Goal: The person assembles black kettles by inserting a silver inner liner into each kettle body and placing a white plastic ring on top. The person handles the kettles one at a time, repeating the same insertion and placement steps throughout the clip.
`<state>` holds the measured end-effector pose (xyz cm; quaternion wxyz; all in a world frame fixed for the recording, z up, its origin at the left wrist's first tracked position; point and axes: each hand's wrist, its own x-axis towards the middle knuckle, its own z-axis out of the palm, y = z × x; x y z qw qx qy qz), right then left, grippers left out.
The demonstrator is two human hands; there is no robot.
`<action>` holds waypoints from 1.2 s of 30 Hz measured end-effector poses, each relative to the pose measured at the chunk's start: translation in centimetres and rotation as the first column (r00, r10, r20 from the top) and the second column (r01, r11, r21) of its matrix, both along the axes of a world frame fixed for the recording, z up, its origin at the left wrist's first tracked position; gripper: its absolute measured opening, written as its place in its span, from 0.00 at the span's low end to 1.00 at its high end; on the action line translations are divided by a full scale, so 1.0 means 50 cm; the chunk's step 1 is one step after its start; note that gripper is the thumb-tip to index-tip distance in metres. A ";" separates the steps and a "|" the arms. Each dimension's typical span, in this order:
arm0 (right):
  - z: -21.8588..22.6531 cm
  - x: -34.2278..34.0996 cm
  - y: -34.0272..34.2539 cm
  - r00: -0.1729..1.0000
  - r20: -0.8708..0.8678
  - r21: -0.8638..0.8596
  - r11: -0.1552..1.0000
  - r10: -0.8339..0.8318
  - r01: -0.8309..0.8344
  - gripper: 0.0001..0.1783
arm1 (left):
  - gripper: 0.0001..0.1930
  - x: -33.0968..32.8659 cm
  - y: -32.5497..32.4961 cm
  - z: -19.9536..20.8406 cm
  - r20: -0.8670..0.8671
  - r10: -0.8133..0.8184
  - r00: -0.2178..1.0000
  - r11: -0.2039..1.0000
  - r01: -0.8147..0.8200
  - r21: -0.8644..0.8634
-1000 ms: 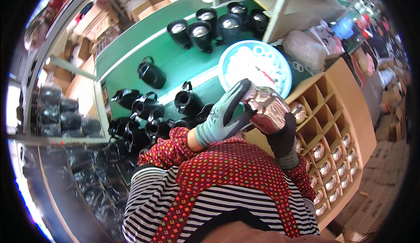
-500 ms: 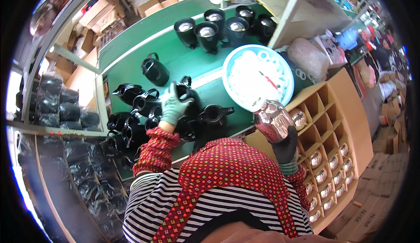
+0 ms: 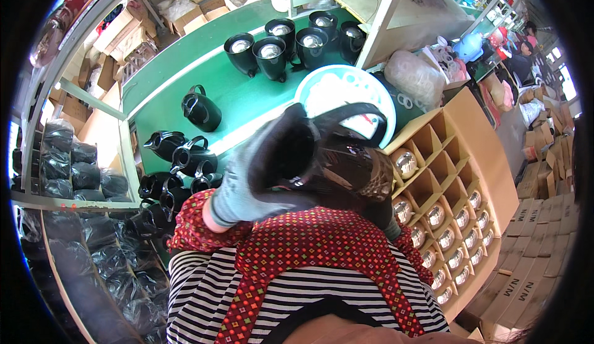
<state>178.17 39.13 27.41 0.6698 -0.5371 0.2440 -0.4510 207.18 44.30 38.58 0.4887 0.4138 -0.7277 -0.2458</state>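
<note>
In front of my chest, my gloved left hand [image 3: 244,180] is wrapped round a black plastic jug shell [image 3: 337,169], which lies tipped on its side with its curved handle at the top. A silvery glass flask liner [image 3: 381,174] meets the jug's right end; how far it sits inside cannot be made out. My right hand [image 3: 376,213], in a dark glove, is at the liner's underside, mostly hidden behind the jug. Several more black jugs [image 3: 201,112] lie and stand at the left of the green table.
A blue basin [image 3: 391,106] of white rings is behind the held jug. Several black shells with silvery liners [image 3: 270,52] stand at the table's far side. At right, a divided cardboard box [image 3: 489,158] holds liners; bagged black jugs [image 3: 99,239] fill boxes at left.
My left hand has lifted a jug off the table and brought it right and closer to me. The liner in my right hand now meets the jug's end. The view has shifted slightly.
</note>
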 end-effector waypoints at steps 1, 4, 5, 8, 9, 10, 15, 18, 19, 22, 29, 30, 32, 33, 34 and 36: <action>-0.002 0.002 -0.004 1.000 -0.027 -0.020 1.000 0.001 -0.002 0.33 | 0.61 -0.018 -0.013 0.005 0.040 -0.009 0.999 0.999 0.011 -0.044; -0.008 -0.002 -0.009 0.994 -0.104 -0.099 0.995 -0.012 0.001 0.32 | 0.59 -0.066 -0.024 0.005 0.103 -0.034 0.994 0.999 0.036 -0.019; -0.009 -0.003 -0.010 0.992 -0.126 -0.121 0.993 -0.020 0.005 0.32 | 0.58 -0.076 -0.028 -0.006 0.047 -0.078 0.996 0.997 0.078 -0.001; -0.004 -0.015 -0.004 0.981 -0.188 -0.180 0.984 -0.045 0.011 0.32 | 0.56 -0.101 -0.027 -0.024 0.019 -0.055 0.998 0.998 0.055 -0.016; 0.000 -0.019 -0.002 0.977 -0.207 -0.199 0.980 -0.051 0.009 0.32 | 0.56 -0.106 -0.025 -0.022 0.022 -0.045 0.999 0.999 0.045 -0.002; 0.002 -0.023 0.000 0.973 -0.223 -0.218 0.976 -0.058 0.008 0.32 | 0.56 -0.111 -0.022 -0.018 0.026 -0.036 0.999 0.999 0.035 0.011; 0.014 -0.024 0.002 0.949 -0.300 -0.333 0.943 -0.102 -0.004 0.31 | 0.57 -0.113 -0.020 -0.013 0.032 -0.026 0.999 0.999 0.026 0.021; 0.023 -0.022 -0.001 0.926 -0.355 -0.420 0.907 -0.131 -0.033 0.31 | 0.57 -0.112 -0.019 -0.017 0.005 -0.021 1.000 0.999 0.021 0.026; 0.026 -0.019 -0.002 0.916 -0.374 -0.456 0.889 -0.146 -0.045 0.31 | 0.57 -0.111 -0.020 -0.021 -0.024 -0.020 1.000 0.999 0.020 0.034; 0.039 -0.014 -0.015 0.875 -0.448 -0.577 0.807 -0.181 -0.128 0.30 | 0.58 -0.094 -0.021 -0.019 0.029 -0.049 0.998 0.999 0.049 0.015; 0.091 0.007 -0.070 0.750 -0.595 -0.771 0.468 -0.288 -0.432 0.29 | 0.58 -0.060 -0.033 -0.044 -0.028 -0.111 0.993 0.994 0.110 -0.017; 0.093 0.009 -0.076 0.748 -0.601 -0.771 0.453 -0.284 -0.448 0.29 | 0.58 -0.055 -0.034 -0.042 -0.019 -0.110 0.994 0.994 0.110 -0.015; 0.076 0.006 -0.090 0.766 -0.605 -0.740 0.509 -0.219 -0.439 0.29 | 0.58 -0.043 -0.028 -0.039 -0.001 -0.098 0.995 0.995 0.098 -0.012; 0.040 -0.010 -0.099 0.806 -0.583 -0.648 0.658 -0.103 -0.384 0.28 | 0.58 -0.040 -0.026 -0.050 -0.139 -0.095 0.986 0.994 0.100 0.032; 0.005 -0.030 -0.107 0.852 -0.524 -0.531 0.788 -0.016 -0.312 0.26 | 0.58 -0.039 -0.031 -0.081 -0.276 -0.090 0.957 0.991 0.114 0.071; -0.048 -0.052 -0.105 0.948 -0.302 -0.190 0.968 0.100 -0.163 0.24 | 0.60 -0.018 -0.037 -0.137 -0.467 -0.077 0.881 0.979 0.156 0.133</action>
